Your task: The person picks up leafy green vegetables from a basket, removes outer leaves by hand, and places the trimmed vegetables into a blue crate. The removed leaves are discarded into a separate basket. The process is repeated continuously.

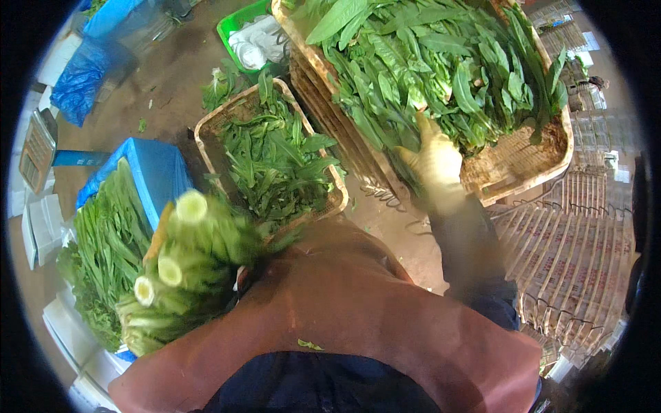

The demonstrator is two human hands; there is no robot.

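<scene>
My left hand [159, 235], mostly hidden, shows as a yellowish gloved finger at the edge of a bunch of leafy greens [206, 258]. It clasps the bunch at my left side, with several pale round cut stem ends facing up; motion blurs it. My right hand [436, 155], in a pale yellow glove, reaches over the near side of a large crate [508, 168]. Its thumb and forefinger are spread, and the fingertip meets the stem end of long-leaved greens [413, 67] heaped inside. Nothing shows in its grasp.
Between my hands, a smaller basket [204, 131] holds loose leaves. Packed greens [111, 217] stand left in a blue-lined container [165, 160], near a scale [38, 152]. A green bin [227, 26] with white plastic lies ahead. Slatted crates [563, 242] are at right.
</scene>
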